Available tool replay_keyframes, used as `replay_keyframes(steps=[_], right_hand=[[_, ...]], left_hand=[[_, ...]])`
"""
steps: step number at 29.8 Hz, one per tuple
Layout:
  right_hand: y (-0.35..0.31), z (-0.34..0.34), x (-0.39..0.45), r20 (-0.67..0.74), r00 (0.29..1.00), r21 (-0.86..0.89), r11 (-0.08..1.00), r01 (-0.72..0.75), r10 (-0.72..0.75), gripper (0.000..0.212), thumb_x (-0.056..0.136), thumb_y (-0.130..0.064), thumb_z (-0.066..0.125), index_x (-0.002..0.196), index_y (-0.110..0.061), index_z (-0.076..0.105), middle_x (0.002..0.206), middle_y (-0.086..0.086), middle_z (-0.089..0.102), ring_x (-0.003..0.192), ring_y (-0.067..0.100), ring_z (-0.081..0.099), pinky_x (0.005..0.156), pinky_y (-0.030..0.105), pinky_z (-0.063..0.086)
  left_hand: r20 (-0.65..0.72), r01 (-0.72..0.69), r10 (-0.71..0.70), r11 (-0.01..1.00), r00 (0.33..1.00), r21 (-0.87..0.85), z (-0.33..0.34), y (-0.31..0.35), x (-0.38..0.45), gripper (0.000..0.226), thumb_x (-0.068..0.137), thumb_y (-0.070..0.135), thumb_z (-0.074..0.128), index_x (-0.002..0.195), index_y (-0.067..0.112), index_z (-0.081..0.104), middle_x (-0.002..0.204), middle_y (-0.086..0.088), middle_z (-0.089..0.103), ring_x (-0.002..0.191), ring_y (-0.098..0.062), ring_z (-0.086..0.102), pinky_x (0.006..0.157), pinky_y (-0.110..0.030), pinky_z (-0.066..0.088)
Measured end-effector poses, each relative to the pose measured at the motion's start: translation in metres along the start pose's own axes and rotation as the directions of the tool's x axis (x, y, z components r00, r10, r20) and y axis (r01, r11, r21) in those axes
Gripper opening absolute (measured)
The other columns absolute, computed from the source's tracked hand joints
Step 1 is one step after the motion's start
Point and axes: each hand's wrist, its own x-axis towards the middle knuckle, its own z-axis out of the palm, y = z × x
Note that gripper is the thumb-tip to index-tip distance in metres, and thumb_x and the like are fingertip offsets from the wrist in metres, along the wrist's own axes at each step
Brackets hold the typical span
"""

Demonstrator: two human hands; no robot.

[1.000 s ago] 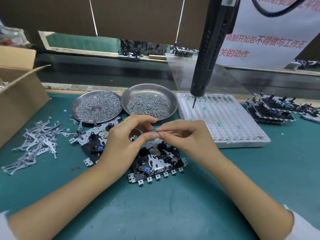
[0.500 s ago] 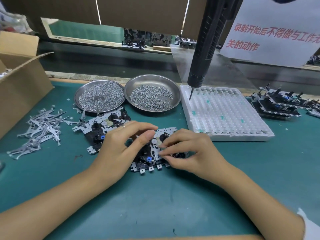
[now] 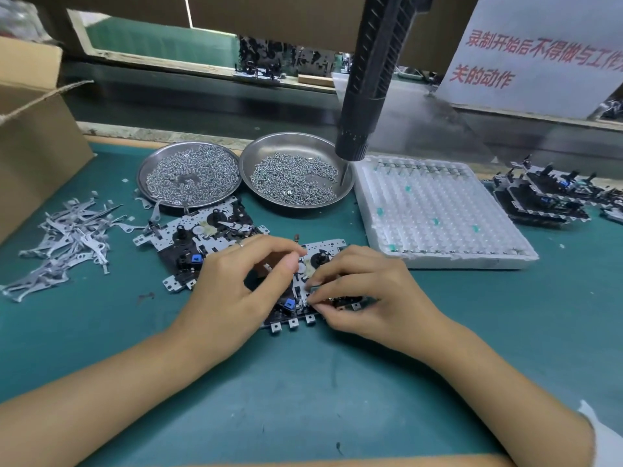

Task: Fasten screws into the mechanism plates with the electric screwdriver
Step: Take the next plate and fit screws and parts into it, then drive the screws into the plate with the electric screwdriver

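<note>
Left hand (image 3: 232,291): we are seeing it curled over the near mechanism plate (image 3: 323,256), thumb pressing.
Right hand (image 3: 367,294): pinching a small part onto it.
Electric screwdriver (image 3: 374,79): hanging unheld above the screw dish (image 3: 296,170).

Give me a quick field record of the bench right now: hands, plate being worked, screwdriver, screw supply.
left hand: fingers curled, thumb pressing on near mechanism plate
right hand: pinching a small part against that plate's near edge
electric screwdriver: hanging unheld, bit over right screw dish
left screw dish: also holds screws
second mechanism plate: behind left hand, untouched
foam tray: right of the dishes
</note>
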Motion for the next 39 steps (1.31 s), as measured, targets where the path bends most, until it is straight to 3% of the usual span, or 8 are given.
replay_keyframes(steps=[4,8,16,22,25,28,35,39], right_hand=[[-0.001,0.001,0.001,-0.009,1.0,-0.015,1.0,0.012,-0.012,0.007,0.072,-0.003,0.075,0.078,-0.008,0.078,0.085,0.003,0.072,0.073,0.022,0.063,0.068,0.039,0.049],[0.0,0.0,0.0,-0.002,1.0,-0.011,1.0,-0.007,0.007,0.007,0.071,-0.003,0.076,0.077,-0.008,0.078,0.085,0.003,0.072,0.073,0.022,0.063,0.069,0.04,0.049],[-0.001,0.001,-0.001,0.016,0.999,0.023,0.999,-0.03,0.03,0.007,0.072,-0.005,0.076,0.078,-0.009,0.077,0.086,0.002,0.072,0.076,0.02,0.064,0.072,0.04,0.05],[0.001,0.0,-0.001,0.049,0.999,0.036,0.999,-0.022,0.02,0.01,0.073,-0.002,0.077,0.081,-0.008,0.078,0.089,0.004,0.072,0.077,0.022,0.061,0.073,0.04,0.048],[0.001,-0.001,-0.002,0.051,0.996,0.107,0.991,-0.079,0.074,0.013,0.074,-0.005,0.076,0.087,-0.006,0.077,0.089,0.003,0.073,0.078,0.023,0.06,0.076,0.035,0.049],[0.0,-0.003,0.0,0.055,0.988,0.179,0.972,-0.15,0.142,0.017,0.073,-0.005,0.077,0.089,-0.003,0.077,0.09,0.004,0.073,0.079,0.024,0.059,0.077,0.028,0.048],[-0.001,-0.005,-0.001,0.085,0.972,0.241,0.942,-0.234,0.22,0.015,0.074,0.002,0.075,0.088,-0.002,0.077,0.09,0.007,0.069,0.083,0.014,0.059,0.077,0.015,0.041],[-0.002,-0.005,-0.002,0.077,0.966,0.266,0.929,-0.257,0.245,0.015,0.074,0.004,0.072,0.087,-0.003,0.077,0.088,0.007,0.067,0.082,0.016,0.059,0.075,0.016,0.042]], left_hand=[[0.081,-0.093,0.087,0.992,0.993,0.082,0.001,0.003,-0.003,0.021,0.078,0.02,0.06,0.098,0.016,0.064,0.081,0.009,0.064,0.078,-0.003,0.059,0.078,-0.011,0.043],[0.102,-0.081,0.072,0.993,0.992,0.091,0.0,0.004,-0.005,0.023,0.074,0.012,0.056,0.095,0.015,0.064,0.08,0.007,0.062,0.079,-0.002,0.057,0.077,-0.008,0.04],[0.021,0.094,-0.092,0.99,0.996,-0.11,-0.003,-0.001,0.001,0.029,0.074,0.009,0.045,0.089,0.026,0.065,0.081,0.006,0.065,0.079,-0.016,0.061,0.077,-0.034,0.049],[0.121,-0.103,0.09,0.989,0.989,0.105,-0.002,0.005,-0.004,0.023,0.075,0.018,0.052,0.094,0.016,0.063,0.083,0.008,0.06,0.08,-0.005,0.057,0.077,-0.012,0.042],[0.201,-0.198,0.156,0.956,0.967,0.215,0.003,0.006,-0.009,0.031,0.072,0.028,0.055,0.098,0.013,0.062,0.089,0.012,0.055,0.085,-0.006,0.055,0.082,-0.017,0.043],[0.183,-0.193,0.147,0.944,0.972,0.268,0.007,0.004,-0.012,0.031,0.072,0.033,0.056,0.098,0.016,0.061,0.09,0.017,0.052,0.087,-0.003,0.053,0.083,-0.027,0.045],[0.165,-0.154,0.114,0.953,0.98,0.259,0.01,0.002,-0.011,0.032,0.071,0.036,0.057,0.099,0.021,0.06,0.087,0.021,0.055,0.085,-0.001,0.052,0.084,-0.016,0.041],[0.157,-0.117,0.081,0.965,0.984,0.234,0.01,0.0,-0.01,0.032,0.071,0.035,0.063,0.099,0.021,0.064,0.084,0.024,0.058,0.088,0.0,0.052,0.085,-0.012,0.04]])
